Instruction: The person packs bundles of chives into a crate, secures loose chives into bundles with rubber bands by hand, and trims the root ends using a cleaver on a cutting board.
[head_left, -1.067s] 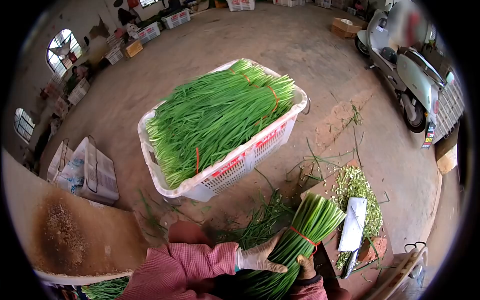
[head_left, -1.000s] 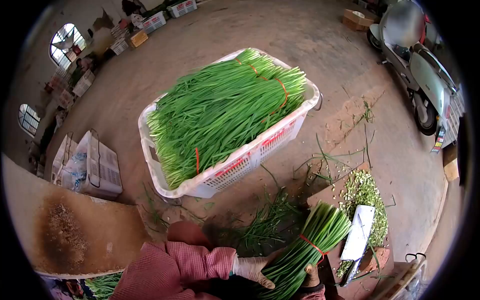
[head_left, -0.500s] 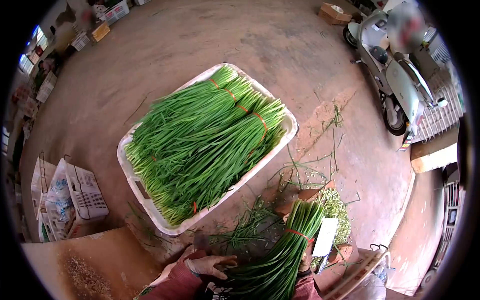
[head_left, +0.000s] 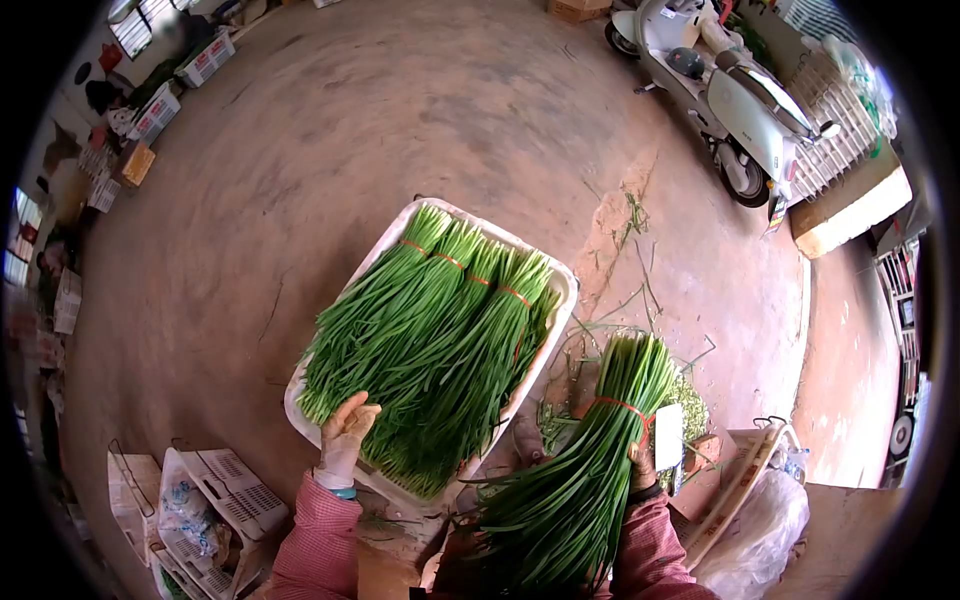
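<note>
While the right hand (head_left: 642,465) curls round a red-banded sheaf (head_left: 590,470) of slender green stalks at lower right, the left hand (head_left: 347,432), loosely half-spread with nothing visibly gripped, is over the near-left rim of a white plastic crate (head_left: 563,303), centre, packed with similar bundles (head_left: 440,310); a glossy scooter (head_left: 735,118) stands upper right.

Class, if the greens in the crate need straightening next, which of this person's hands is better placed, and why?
Probably the left hand: it is at the near side of the crate, by the greens, holding no bundle. The right hand is occupied with the banded bundle.
</note>
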